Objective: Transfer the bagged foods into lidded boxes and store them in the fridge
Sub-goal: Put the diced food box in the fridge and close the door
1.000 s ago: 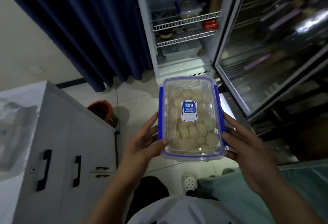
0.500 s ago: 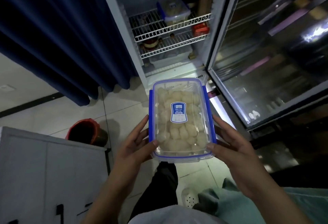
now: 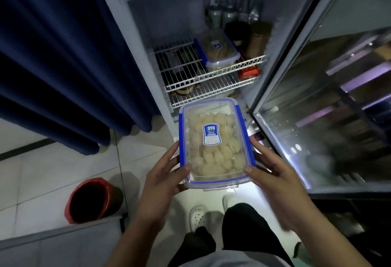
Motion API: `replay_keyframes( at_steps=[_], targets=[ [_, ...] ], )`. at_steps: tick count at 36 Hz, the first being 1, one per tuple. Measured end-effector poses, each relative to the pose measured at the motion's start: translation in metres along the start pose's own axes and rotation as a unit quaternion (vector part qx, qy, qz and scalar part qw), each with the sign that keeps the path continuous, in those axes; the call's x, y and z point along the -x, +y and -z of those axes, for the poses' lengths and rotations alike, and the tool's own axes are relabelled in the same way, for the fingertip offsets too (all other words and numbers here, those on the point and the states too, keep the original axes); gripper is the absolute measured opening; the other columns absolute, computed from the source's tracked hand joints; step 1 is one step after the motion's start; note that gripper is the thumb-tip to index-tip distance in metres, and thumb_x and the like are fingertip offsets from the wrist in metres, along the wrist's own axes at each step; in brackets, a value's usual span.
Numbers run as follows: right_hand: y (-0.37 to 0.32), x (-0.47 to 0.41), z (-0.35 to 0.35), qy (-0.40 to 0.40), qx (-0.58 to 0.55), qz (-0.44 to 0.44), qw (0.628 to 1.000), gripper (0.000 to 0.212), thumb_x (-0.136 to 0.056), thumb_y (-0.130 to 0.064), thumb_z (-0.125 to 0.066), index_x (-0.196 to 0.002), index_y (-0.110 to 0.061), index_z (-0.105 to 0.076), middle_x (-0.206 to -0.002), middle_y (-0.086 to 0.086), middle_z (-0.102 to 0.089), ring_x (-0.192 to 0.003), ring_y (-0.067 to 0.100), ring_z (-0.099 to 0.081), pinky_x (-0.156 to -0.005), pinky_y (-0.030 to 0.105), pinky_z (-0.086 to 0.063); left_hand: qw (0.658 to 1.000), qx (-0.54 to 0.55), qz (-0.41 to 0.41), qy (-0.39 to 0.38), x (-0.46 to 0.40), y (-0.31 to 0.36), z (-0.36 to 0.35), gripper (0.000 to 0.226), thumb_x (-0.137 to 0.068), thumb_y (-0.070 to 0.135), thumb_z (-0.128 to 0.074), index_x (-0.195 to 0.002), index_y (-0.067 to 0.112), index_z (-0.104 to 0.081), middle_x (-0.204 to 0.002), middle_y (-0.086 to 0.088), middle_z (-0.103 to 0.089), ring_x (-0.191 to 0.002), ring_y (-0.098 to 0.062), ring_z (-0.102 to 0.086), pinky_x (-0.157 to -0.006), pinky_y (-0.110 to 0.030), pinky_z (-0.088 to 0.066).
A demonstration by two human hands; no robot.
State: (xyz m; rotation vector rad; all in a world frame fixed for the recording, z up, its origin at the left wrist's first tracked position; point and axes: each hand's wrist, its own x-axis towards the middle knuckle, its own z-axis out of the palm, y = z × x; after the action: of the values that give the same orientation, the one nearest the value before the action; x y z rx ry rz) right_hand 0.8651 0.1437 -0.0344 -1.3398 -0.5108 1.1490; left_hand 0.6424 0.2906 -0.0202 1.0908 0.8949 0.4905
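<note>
Both hands are holding a clear lidded box by its near end, in the air in front of the open fridge. The left hand is gripping the left side, its thumb lying on the lid's near left corner and its fingers reaching along the blue side clip. The right hand is mirroring it on the right side, thumb on the near right corner, fingers curling under and along the box. Pale rounded food pieces are filling the box under a lid with a blue label. Inside the fridge, a second lidded box is sitting on the upper wire shelf, with bottles standing behind it. The glass fridge door is standing open to the right. A red bucket is sitting on the tiled floor to the left, near a dark blue curtain.
</note>
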Motion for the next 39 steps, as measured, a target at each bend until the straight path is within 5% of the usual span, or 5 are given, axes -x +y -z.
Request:
replay_keyframes(
  at_steps=[3, 18, 33, 37, 39],
  targets=[
    [-0.009, -0.037, 0.005, -0.009, -0.016, -0.01, 1.0, 0.069, -0.082, -0.027, -0.082, -0.143, -0.037, -0.05, -0.138, -0.003, -0.061, -0.125, 0.023, -0.061, -0.095, 0.029, -0.053, 0.999, 0.008, 0.016, 0.032, -0.033, 0.006, -0.005, 0.057, -0.083, 0.027, -0.075, -0.131, 0.052, -0.057, -0.125, 0.004, -0.071, -0.109, -0.024, -0.071, -0.079, -0.041, -0.062],
    [-0.045, -0.233, 0.028, -0.051, -0.058, -0.099, 0.992, 0.058, -0.084, 0.008, -0.064, -0.129, -0.028, -0.065, -0.113, 0.002, -0.074, -0.087, 0.014, -0.072, -0.063, 0.021, -0.054, 0.986, 0.015, 0.025, 0.165, -0.173, 0.031, -0.042, 0.059, -0.093, 0.012, -0.066, -0.145, 0.033, -0.047, -0.121, -0.003, -0.072, -0.112, -0.029, -0.069, -0.098, -0.062, -0.051],
    [-0.042, -0.328, -0.002, 0.023, -0.015, -0.154, 0.988, 0.05, -0.08, -0.007, -0.077, -0.12, -0.034, -0.064, -0.073, -0.017, -0.07, -0.06, 0.004, -0.06, -0.076, 0.04, -0.051, 0.982, 0.019, 0.008, 0.19, -0.25, 0.031, -0.04, 0.055, -0.093, 0.001, -0.058, -0.127, 0.043, -0.055, -0.115, 0.01, -0.074, -0.103, -0.013, -0.072, -0.074, -0.028, -0.059],
    [-0.041, -0.333, -0.016, 0.069, -0.03, -0.153, 0.985, 0.05, -0.078, -0.006, -0.078, -0.119, -0.031, -0.066, -0.08, -0.019, -0.07, -0.07, 0.008, -0.061, -0.07, 0.036, -0.051, 0.974, -0.15, -0.058, 0.158, -0.252, 0.031, -0.041, 0.069, -0.088, 0.003, -0.07, -0.149, 0.022, -0.043, -0.147, -0.007, -0.051, -0.129, -0.019, -0.053, -0.106, -0.047, -0.049],
    [-0.042, -0.335, -0.021, 0.077, -0.039, -0.151, 0.985, 0.05, -0.077, -0.006, -0.079, -0.119, -0.03, -0.066, -0.088, -0.014, -0.071, -0.077, 0.011, -0.064, -0.068, 0.036, -0.051, 0.906, -0.376, -0.068, 0.182, -0.257, 0.025, -0.043, 0.08, -0.083, 0.02, -0.079, -0.152, 0.026, -0.04, -0.16, -0.007, -0.025, -0.141, -0.016, -0.029, -0.119, -0.049, -0.03]
  ],
)
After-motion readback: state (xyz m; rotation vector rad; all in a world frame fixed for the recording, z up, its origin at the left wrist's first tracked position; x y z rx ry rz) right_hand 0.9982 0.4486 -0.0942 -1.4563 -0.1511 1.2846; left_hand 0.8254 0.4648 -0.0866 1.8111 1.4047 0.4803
